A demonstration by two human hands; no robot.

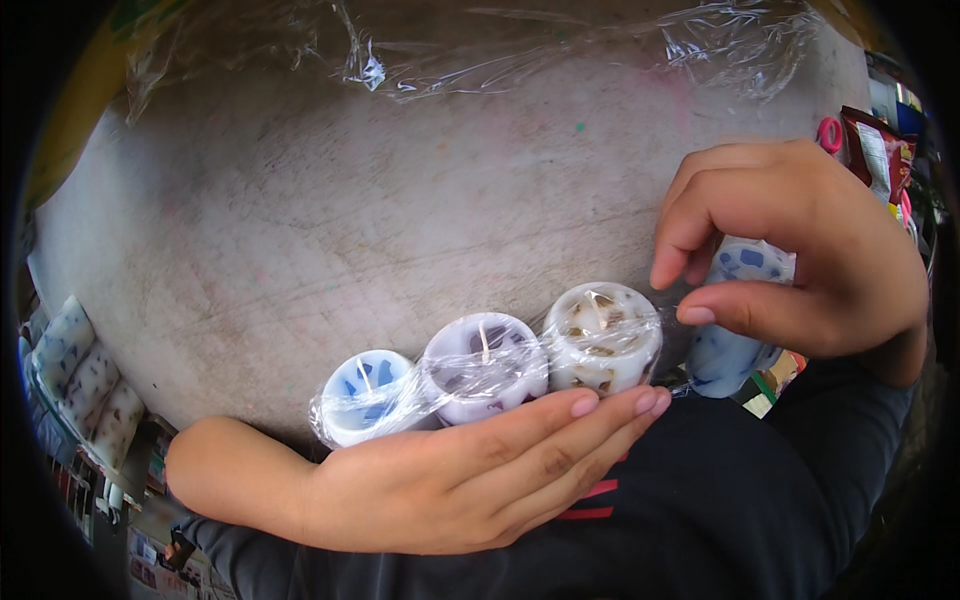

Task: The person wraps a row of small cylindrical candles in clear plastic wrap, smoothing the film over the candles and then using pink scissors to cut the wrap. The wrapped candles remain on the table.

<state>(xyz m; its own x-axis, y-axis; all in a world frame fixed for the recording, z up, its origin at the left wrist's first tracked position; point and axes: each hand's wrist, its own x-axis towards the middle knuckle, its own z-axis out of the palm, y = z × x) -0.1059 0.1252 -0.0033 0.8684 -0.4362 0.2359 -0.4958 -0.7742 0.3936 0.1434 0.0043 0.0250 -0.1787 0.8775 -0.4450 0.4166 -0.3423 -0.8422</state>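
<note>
Three round candles with white wicks stand in a row near the table's front edge, under clear plastic wrap: a blue-patterned candle [345, 405], a purple-patterned candle [450, 385] and a brown-flecked candle [575, 345]. My left hand [470, 480] lies flat along their near side, fingers straight and touching the wrapped row. To their right hovers my right hand [800, 230], its fingers curved and a gap between thumb and forefinger, nothing visible in it. Partly hidden behind that hand is a blue-speckled wrapped item [718, 350], likewise at the front edge.
Crumpled clear plastic film [480, 75] stretches across the far side of the worn pale tabletop [380, 210]. Another wrapped row of speckled candles [88, 385] sits at the far left. On the right are pink-handled scissors [829, 134] and a dark red packet [880, 150].
</note>
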